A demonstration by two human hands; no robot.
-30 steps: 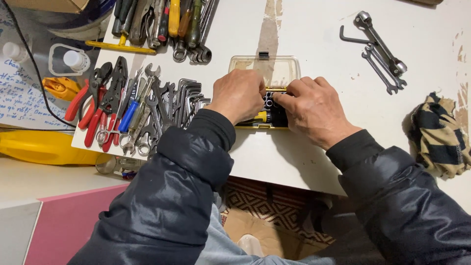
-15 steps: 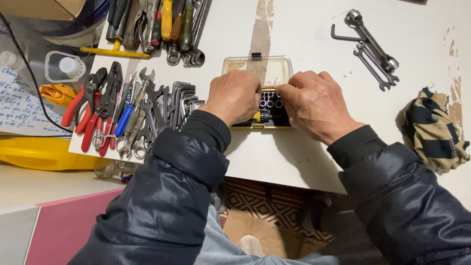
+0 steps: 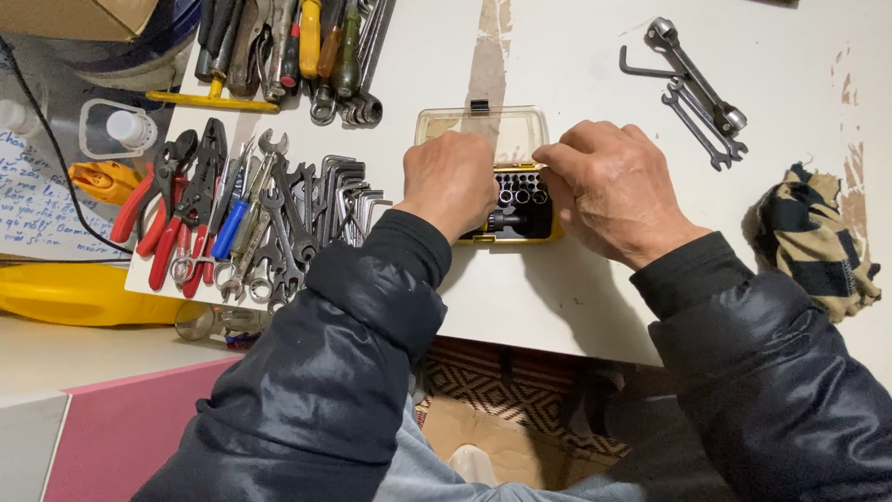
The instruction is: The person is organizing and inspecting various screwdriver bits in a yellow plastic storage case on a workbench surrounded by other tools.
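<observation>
A small yellow bit-and-socket case (image 3: pixel 520 200) lies open on the white table (image 3: pixel 576 65), its clear lid (image 3: pixel 506 130) folded back. Rows of dark sockets show between my hands. My left hand (image 3: pixel 451 181) rests curled over the case's left half, fingers hidden against the tray. My right hand (image 3: pixel 609 191) covers the right half, fingertips at the sockets near the lid hinge. Whether either hand pinches a piece is hidden.
Pliers with red and blue handles (image 3: pixel 177 209) and several spanners and hex keys (image 3: pixel 307 218) lie left of the case. Screwdrivers (image 3: pixel 297 46) sit at the back left, more wrenches (image 3: pixel 697 84) back right, a striped rag (image 3: pixel 813 242) at right. A yellow tray (image 3: pixel 74 293) sits lower left.
Both hands stay on the case; the right fingers have shifted slightly toward the lid. The view has drifted a little.
</observation>
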